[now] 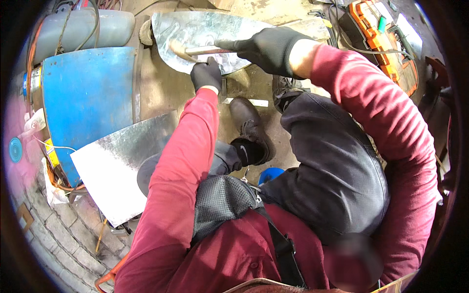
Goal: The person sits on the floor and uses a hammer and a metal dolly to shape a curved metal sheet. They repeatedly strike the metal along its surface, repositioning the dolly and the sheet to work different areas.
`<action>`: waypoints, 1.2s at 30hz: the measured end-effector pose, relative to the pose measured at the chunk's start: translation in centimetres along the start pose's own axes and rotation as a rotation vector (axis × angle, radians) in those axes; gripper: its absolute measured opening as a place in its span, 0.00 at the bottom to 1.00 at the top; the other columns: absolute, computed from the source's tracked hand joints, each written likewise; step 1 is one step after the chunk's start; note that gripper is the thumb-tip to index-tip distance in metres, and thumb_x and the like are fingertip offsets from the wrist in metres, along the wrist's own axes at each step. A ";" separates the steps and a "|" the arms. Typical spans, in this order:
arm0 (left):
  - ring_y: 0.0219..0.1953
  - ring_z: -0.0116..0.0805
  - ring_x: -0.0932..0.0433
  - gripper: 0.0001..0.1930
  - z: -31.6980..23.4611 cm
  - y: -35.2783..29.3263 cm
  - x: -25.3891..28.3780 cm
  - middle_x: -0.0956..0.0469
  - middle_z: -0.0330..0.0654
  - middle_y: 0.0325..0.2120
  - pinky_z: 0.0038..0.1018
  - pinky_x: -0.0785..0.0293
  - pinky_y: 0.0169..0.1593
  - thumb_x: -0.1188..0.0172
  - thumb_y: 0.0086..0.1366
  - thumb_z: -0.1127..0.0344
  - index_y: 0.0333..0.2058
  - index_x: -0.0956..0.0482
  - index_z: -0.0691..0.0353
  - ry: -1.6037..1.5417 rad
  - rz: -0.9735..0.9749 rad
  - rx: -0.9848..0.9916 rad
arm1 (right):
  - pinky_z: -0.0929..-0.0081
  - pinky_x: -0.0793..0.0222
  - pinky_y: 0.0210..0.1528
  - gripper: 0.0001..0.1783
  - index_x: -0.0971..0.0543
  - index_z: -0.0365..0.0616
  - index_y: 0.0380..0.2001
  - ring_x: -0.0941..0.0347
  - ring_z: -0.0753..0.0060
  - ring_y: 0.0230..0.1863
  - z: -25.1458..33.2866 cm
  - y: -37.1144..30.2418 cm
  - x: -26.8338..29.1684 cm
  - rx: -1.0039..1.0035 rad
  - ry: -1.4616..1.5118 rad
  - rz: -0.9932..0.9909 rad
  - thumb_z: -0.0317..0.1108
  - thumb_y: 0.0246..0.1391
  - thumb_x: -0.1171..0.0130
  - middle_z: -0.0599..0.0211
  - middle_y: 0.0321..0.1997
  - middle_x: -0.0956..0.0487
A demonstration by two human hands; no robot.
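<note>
A curved galvanised metal sheet (205,31) lies on the dusty floor ahead of me. My left hand (206,74), in a black glove, presses down on its near edge. My right hand (266,46), also black-gloved, grips a hammer (195,50) by its handle, with the wooden-looking head resting on the sheet near the left hand. Both arms wear dark red sleeves. My dark shoe (250,129) stands just behind the sheet.
A second shiny metal sheet (119,163) leans at the left beside a blue curved metal body (88,93). A grey tank (83,29) lies at the top left. An orange and black tool case (386,41) sits at the top right. Brick paving shows at the lower left.
</note>
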State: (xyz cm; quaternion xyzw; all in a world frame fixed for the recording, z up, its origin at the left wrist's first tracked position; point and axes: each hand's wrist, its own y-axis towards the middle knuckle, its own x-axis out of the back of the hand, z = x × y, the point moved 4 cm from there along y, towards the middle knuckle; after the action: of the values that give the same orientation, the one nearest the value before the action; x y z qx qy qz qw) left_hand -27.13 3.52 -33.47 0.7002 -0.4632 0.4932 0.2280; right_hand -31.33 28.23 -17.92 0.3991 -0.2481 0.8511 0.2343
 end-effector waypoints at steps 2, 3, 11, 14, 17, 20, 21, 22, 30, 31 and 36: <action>0.40 0.66 0.16 0.25 0.7 -0.3 -0.1 0.18 0.67 0.31 0.49 0.21 0.49 0.45 0.67 0.52 0.31 0.14 0.74 -0.122 -0.076 -0.031 | 0.49 0.22 0.47 0.29 0.32 0.83 0.72 0.16 0.45 0.46 0.1 -0.3 0.4 -0.034 -0.081 -0.093 0.40 0.71 0.50 0.50 0.47 0.15; 0.41 0.66 0.16 0.25 1.0 0.2 -0.3 0.18 0.68 0.32 0.49 0.22 0.49 0.46 0.68 0.52 0.32 0.14 0.74 -0.055 -0.030 -0.034 | 0.50 0.22 0.47 0.29 0.31 0.81 0.72 0.16 0.44 0.45 0.4 -0.4 0.6 -0.012 -0.052 -0.112 0.40 0.71 0.49 0.50 0.46 0.15; 0.40 0.66 0.16 0.25 1.3 0.4 -0.2 0.17 0.67 0.33 0.51 0.22 0.48 0.45 0.69 0.52 0.33 0.14 0.73 -0.189 -0.174 -0.159 | 0.52 0.20 0.48 0.26 0.25 0.71 0.68 0.16 0.43 0.45 5.4 0.8 5.9 0.405 0.235 -0.502 0.42 0.68 0.42 0.51 0.47 0.14; 0.40 0.67 0.16 0.26 1.0 1.0 -0.7 0.17 0.68 0.33 0.51 0.22 0.48 0.46 0.69 0.51 0.33 0.14 0.74 -0.034 -0.079 -0.073 | 0.52 0.20 0.50 0.25 0.25 0.69 0.68 0.16 0.44 0.47 2.5 0.8 2.4 -0.001 -0.086 -0.098 0.42 0.69 0.45 0.49 0.47 0.14; 0.41 0.68 0.17 0.27 0.2 1.2 -0.2 0.18 0.70 0.34 0.50 0.23 0.48 0.46 0.69 0.50 0.33 0.15 0.74 -0.021 -0.014 -0.084 | 0.52 0.21 0.52 0.25 0.26 0.70 0.69 0.17 0.42 0.49 1.7 1.0 1.6 -0.052 -0.061 -0.128 0.44 0.71 0.48 0.47 0.48 0.15; 0.40 0.63 0.15 0.24 0.1 0.3 0.5 0.17 0.68 0.33 0.46 0.22 0.47 0.43 0.69 0.53 0.34 0.16 0.76 -0.195 0.027 0.015 | 0.49 0.23 0.52 0.26 0.30 0.73 0.71 0.17 0.39 0.48 -0.8 0.6 1.3 -0.081 0.007 -0.201 0.46 0.72 0.51 0.43 0.47 0.16; 0.39 0.60 0.14 0.23 1.0 -0.5 1.2 0.17 0.67 0.33 0.45 0.22 0.46 0.41 0.68 0.54 0.35 0.16 0.77 -0.301 -0.061 0.005 | 0.48 0.23 0.51 0.27 0.32 0.73 0.72 0.17 0.39 0.47 -2.0 0.9 0.6 -0.122 0.001 -0.196 0.45 0.72 0.52 0.42 0.45 0.16; 0.39 0.57 0.13 0.23 1.9 -1.4 1.4 0.16 0.66 0.32 0.44 0.21 0.46 0.40 0.68 0.55 0.36 0.17 0.77 -0.415 -0.130 -0.006 | 0.48 0.23 0.51 0.27 0.32 0.72 0.72 0.17 0.39 0.48 -5.1 2.0 -1.2 -0.153 -0.035 -0.158 0.43 0.72 0.52 0.44 0.48 0.16; 0.46 0.35 0.16 0.20 8.1 -3.8 0.1 0.13 0.47 0.45 0.28 0.25 0.51 0.40 0.76 0.58 0.46 0.16 0.75 -0.988 -0.326 0.435 | 0.52 0.25 0.60 0.29 0.29 0.68 0.70 0.20 0.46 0.60 -7.9 -0.8 -5.0 -0.394 -0.178 0.028 0.32 0.70 0.55 0.53 0.61 0.19; 0.47 0.37 0.16 0.19 8.6 -3.3 -0.2 0.14 0.47 0.47 0.31 0.24 0.52 0.41 0.77 0.58 0.51 0.19 0.72 -1.086 -0.273 0.517 | 0.50 0.23 0.49 0.28 0.30 0.66 0.71 0.18 0.41 0.47 -8.9 -0.6 -5.8 -0.329 -0.173 -0.045 0.33 0.70 0.52 0.47 0.49 0.16; 0.50 0.43 0.16 0.22 12.8 1.1 -3.5 0.19 0.42 0.54 0.43 0.17 0.53 0.42 0.78 0.60 0.66 0.31 0.57 -1.485 0.022 0.689 | 0.51 0.23 0.47 0.28 0.31 0.65 0.71 0.17 0.42 0.44 -10.2 1.2 -5.5 -0.348 -0.217 0.099 0.35 0.70 0.52 0.47 0.47 0.15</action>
State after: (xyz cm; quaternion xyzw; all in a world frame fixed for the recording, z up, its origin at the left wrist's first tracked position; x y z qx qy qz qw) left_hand -22.20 -5.45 -42.06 0.8706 -0.3228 0.0177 -0.3709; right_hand -34.64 32.45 -28.30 0.4289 -0.4345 0.7580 0.2294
